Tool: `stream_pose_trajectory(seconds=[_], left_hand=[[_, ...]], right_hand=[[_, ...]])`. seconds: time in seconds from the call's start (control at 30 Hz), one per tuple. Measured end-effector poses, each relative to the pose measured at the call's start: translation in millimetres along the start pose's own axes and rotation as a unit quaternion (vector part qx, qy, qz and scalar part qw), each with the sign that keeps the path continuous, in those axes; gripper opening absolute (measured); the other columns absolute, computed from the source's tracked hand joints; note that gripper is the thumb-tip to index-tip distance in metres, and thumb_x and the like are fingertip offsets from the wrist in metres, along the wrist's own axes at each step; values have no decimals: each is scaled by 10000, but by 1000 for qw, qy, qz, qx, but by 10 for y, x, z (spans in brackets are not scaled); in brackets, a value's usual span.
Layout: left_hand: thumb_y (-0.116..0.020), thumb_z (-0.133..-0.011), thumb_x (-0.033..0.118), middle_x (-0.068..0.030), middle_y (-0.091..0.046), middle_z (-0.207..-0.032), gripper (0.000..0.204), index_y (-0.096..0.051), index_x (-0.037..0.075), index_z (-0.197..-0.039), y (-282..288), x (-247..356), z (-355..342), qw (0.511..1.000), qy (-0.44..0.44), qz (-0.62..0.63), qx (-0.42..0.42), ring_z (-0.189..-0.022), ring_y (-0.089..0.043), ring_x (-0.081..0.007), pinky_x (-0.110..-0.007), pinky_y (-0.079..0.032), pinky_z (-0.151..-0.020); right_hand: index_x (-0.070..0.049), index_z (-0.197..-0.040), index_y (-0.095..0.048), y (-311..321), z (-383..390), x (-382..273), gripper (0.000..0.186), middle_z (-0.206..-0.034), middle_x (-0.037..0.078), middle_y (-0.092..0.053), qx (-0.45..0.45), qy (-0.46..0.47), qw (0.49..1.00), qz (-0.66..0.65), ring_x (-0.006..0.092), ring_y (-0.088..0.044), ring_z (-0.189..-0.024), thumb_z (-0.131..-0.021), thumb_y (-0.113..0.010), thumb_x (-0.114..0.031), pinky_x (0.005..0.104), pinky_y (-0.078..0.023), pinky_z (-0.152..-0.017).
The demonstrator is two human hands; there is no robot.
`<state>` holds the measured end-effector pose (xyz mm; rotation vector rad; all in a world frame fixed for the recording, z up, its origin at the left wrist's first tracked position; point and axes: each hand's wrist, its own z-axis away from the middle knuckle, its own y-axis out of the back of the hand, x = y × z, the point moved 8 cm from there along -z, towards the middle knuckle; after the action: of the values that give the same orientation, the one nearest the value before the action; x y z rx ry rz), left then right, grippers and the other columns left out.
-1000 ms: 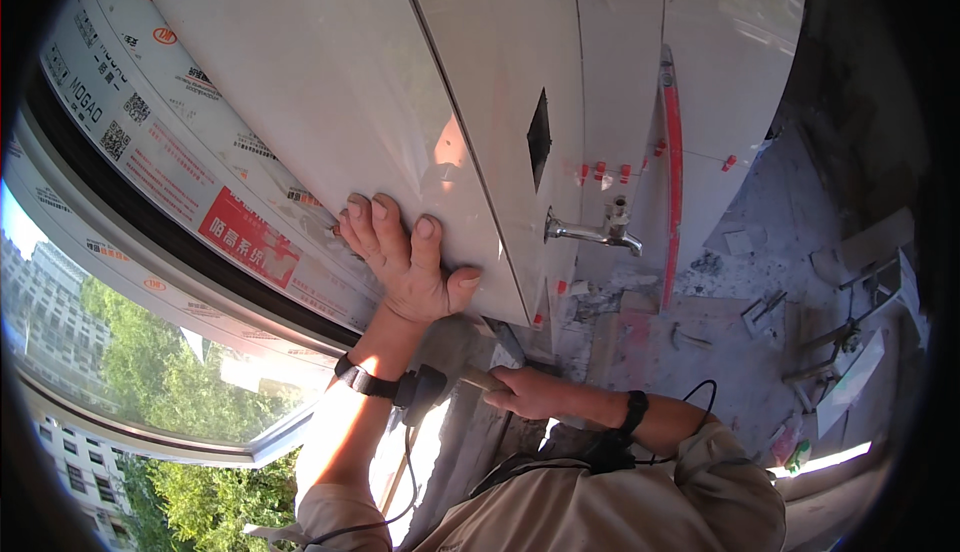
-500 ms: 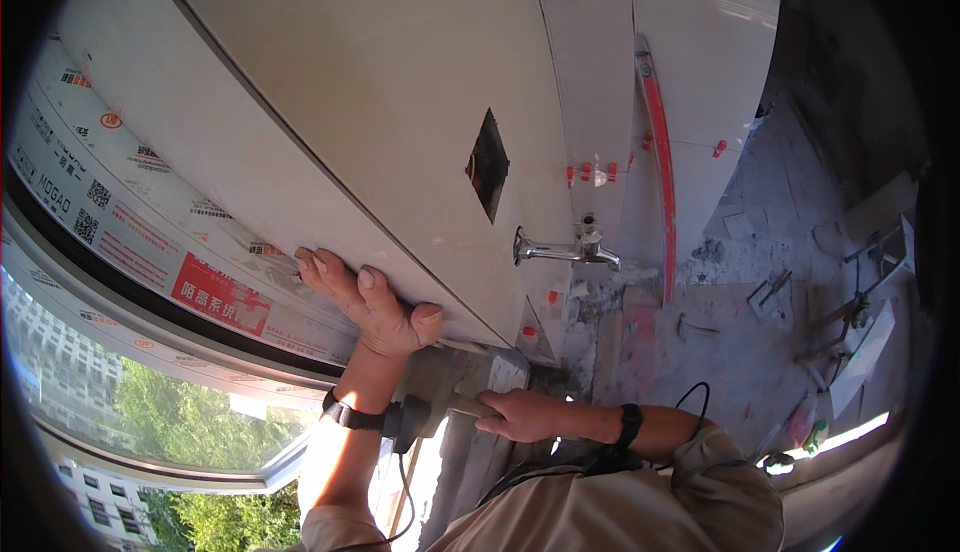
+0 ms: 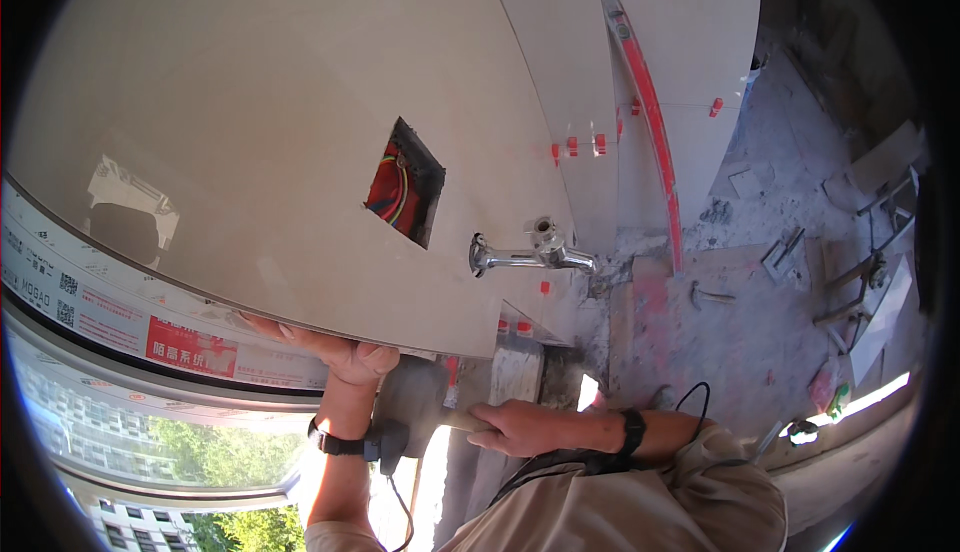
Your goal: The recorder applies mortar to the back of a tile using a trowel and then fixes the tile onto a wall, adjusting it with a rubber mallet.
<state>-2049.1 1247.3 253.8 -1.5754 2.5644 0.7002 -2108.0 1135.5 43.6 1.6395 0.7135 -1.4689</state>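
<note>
A large glossy cream wall tile (image 3: 270, 152) fills the left and middle of the view, with a square cutout (image 3: 405, 187) showing a red box and loose wires. My left hand (image 3: 350, 354) lies at the tile's lower edge. Its fingers stretch along the gap beside the film-covered window frame (image 3: 110, 322), partly hidden by the edge. My right hand (image 3: 520, 426) is closed round the pale handle of a trowel (image 3: 415, 392). The trowel's wide grey blade sits just beside my left wrist, below the tile's corner.
A chrome tap (image 3: 530, 255) juts from the wall right of the cutout. A long red spirit level (image 3: 650, 122) leans on tiles with red levelling clips (image 3: 600, 144). On the dusty floor lie a hammer (image 3: 710, 296) and a metal frame (image 3: 785, 255). A window pane (image 3: 200, 442) is at lower left.
My view has shifted, so the tile faces me more squarely and the wires show in the cutout. The tile's edge now covers part of my left fingers. My right hand keeps hold of the trowel.
</note>
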Motion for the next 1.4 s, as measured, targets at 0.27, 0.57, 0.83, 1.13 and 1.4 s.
stream_pose_trajectory(seconds=[0.27, 0.57, 0.83, 1.13, 1.4], left_hand=[[-317, -917, 589, -243, -14, -1550, 794, -69, 137, -1521, -118, 31, 137, 999, 17, 13, -30, -1417, 26, -473, -642, 21, -1087], [-339, -913, 587, -269, -40, -1542, 811, -86, 107, -1516, -38, -16, -123, 998, 58, -32, -13, -1413, -26, -483, -647, 13, -1076], [-383, -915, 583, -314, -88, -1519, 834, -143, 27, -1490, 242, 220, -392, 998, 51, -33, 29, -1403, -78, -500, -664, -20, -1056], [-570, -851, 489, -329, -328, -1410, 807, -315, -63, -1382, 553, 340, -1518, 885, 117, -438, -105, -1312, -361, -445, -473, -292, -1066], [-739, -679, 359, -351, -111, -1479, 1064, -133, -100, -1424, 473, 226, -1337, 952, 288, -104, 27, -1392, -87, -497, -576, -109, -1095]], right_hand=[[-34, -1132, -471, 77, -2, 126, 359, -736, 201, -608, 0, -3, 1000, 2, 407, -608, -702, -937, -557, -322, 460, -454, -611], [-47, -1206, -535, 193, 304, 246, 419, -749, 114, -616, -2, 25, 1000, 4, 204, -620, -648, -915, -597, -342, 348, -483, -615], [-23, -895, -479, 672, 850, -757, 169, -620, 54, -402, 99, 225, 969, -35, 140, -403, -554, -900, -603, -138, 310, -356, -496], [0, -1217, -447, 798, 692, -3181, 343, -672, 102, -574, 155, 415, 896, 27, 211, -560, -525, -929, -552, -154, 317, -457, -497], [80, -1266, -437, 371, 48, -3685, 483, -934, 204, -599, 27, 375, 925, 59, 250, -594, -903, -957, -534, -278, 345, -447, -862]])
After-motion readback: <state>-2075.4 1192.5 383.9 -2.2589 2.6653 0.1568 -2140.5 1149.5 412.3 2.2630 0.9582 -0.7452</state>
